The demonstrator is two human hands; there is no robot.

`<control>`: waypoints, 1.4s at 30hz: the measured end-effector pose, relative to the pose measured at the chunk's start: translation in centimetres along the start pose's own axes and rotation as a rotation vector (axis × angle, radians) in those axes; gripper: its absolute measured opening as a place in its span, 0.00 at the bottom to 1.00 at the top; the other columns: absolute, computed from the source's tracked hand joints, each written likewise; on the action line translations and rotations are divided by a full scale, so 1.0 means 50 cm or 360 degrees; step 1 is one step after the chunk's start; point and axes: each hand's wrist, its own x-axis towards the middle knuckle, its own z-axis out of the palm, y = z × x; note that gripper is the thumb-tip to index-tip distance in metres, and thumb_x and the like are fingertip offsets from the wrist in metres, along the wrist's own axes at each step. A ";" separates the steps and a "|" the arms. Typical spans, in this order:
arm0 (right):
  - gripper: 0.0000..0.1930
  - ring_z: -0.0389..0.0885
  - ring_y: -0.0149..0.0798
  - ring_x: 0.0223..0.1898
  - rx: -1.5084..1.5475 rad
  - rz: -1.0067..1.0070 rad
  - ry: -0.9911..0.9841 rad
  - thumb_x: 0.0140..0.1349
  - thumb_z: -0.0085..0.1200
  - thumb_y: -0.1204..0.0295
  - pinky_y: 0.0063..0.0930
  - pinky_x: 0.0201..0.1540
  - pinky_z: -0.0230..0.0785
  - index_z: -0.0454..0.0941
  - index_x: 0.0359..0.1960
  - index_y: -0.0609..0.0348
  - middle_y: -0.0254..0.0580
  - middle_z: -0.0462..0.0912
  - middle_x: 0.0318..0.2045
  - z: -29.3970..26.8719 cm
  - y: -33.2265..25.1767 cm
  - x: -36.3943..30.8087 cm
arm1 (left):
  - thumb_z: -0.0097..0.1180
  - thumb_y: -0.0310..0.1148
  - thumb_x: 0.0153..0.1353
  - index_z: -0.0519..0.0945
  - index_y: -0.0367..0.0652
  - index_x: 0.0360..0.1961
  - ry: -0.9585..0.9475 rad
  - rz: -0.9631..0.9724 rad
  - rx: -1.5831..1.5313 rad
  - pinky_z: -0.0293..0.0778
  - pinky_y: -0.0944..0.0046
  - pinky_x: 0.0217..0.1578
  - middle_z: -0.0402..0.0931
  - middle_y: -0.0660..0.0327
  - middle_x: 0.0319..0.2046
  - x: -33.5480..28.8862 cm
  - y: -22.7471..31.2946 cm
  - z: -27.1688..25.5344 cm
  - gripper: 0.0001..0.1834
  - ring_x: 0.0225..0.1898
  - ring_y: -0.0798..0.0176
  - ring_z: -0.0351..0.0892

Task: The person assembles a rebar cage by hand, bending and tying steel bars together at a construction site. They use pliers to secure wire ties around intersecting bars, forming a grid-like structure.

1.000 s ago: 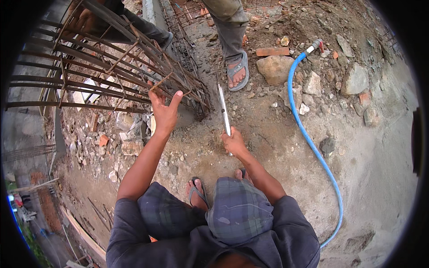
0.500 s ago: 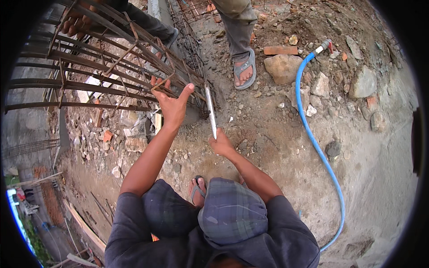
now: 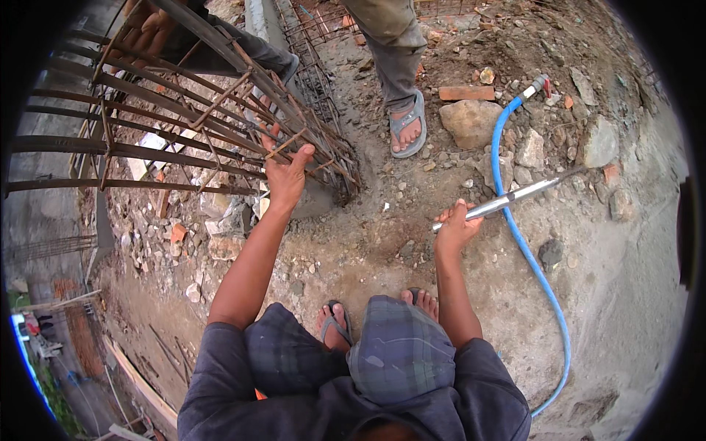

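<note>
At the upper left a cage of rusty rebar (image 3: pixel 169 151) is tilted, its bars tied with bent stirrups. My left hand (image 3: pixel 287 176) grips the cage at its near end, fingers partly hidden among the bars and thumb stretched out. To the right, my right hand (image 3: pixel 456 226) is closed around a silver metal bar (image 3: pixel 531 189). The bar points right, crossing above a blue hose (image 3: pixel 535 261), and ends in a thin dark tip. Its short butt end sticks out on the left of my fist.
A co-worker's sandalled foot (image 3: pixel 407 132) stands beyond the cage, and a co-worker's hand (image 3: pixel 143 33) is on the bars at the far left. Rocks (image 3: pixel 471 123), a brick (image 3: pixel 467 93) and rubble lie on the dirt. Boards (image 3: pixel 140 375) lie at the lower left.
My right hand has moved right, away from the cage end, and the metal bar has swung from nearly upright to pointing right. The cage has shifted slightly; my left hand stays at it.
</note>
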 end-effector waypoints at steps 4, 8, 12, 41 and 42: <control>0.10 0.73 0.33 0.17 -0.0397 0.0459 -0.0361 0.70 0.51 0.75 0.35 0.20 0.72 0.61 0.44 0.58 0.39 0.71 0.24 0.059 0.162 -0.130 | 0.74 0.38 0.61 0.44 0.40 0.80 -0.0069 -0.0049 0.0086 0.75 0.67 0.29 0.66 0.55 0.64 0.011 0.007 0.017 0.58 0.33 0.69 0.78; 0.07 0.69 0.30 0.14 -0.0975 0.0987 -0.1262 0.68 0.53 0.74 0.33 0.15 0.64 0.68 0.44 0.56 0.33 0.72 0.22 0.060 0.233 -0.203 | 0.73 0.38 0.62 0.45 0.41 0.80 -0.0052 -0.0019 -0.0026 0.74 0.68 0.27 0.70 0.56 0.59 0.024 -0.002 0.006 0.57 0.31 0.70 0.77; 0.08 0.65 0.27 0.13 -0.0761 0.1002 -0.1117 0.68 0.57 0.73 0.30 0.14 0.61 0.69 0.42 0.54 0.29 0.71 0.21 -0.050 0.144 -0.141 | 0.74 0.41 0.61 0.44 0.46 0.81 -0.0070 -0.0159 -0.0077 0.74 0.68 0.27 0.66 0.57 0.63 0.019 -0.018 -0.014 0.58 0.32 0.70 0.77; 0.11 0.71 0.30 0.15 -0.0157 0.0312 -0.0106 0.71 0.51 0.76 0.29 0.19 0.70 0.59 0.45 0.57 0.37 0.71 0.22 -0.021 0.066 -0.104 | 0.73 0.36 0.61 0.34 0.55 0.82 -0.0057 -0.0010 0.0007 0.74 0.69 0.27 0.64 0.55 0.68 0.015 -0.048 -0.009 0.63 0.30 0.73 0.75; 0.12 0.71 0.31 0.15 -0.0206 0.0391 -0.0190 0.70 0.52 0.76 0.31 0.19 0.71 0.60 0.45 0.57 0.38 0.71 0.22 -0.003 0.102 -0.131 | 0.73 0.35 0.61 0.35 0.56 0.82 -0.0065 0.0005 0.0010 0.74 0.70 0.26 0.64 0.55 0.68 0.017 -0.049 -0.007 0.63 0.29 0.73 0.75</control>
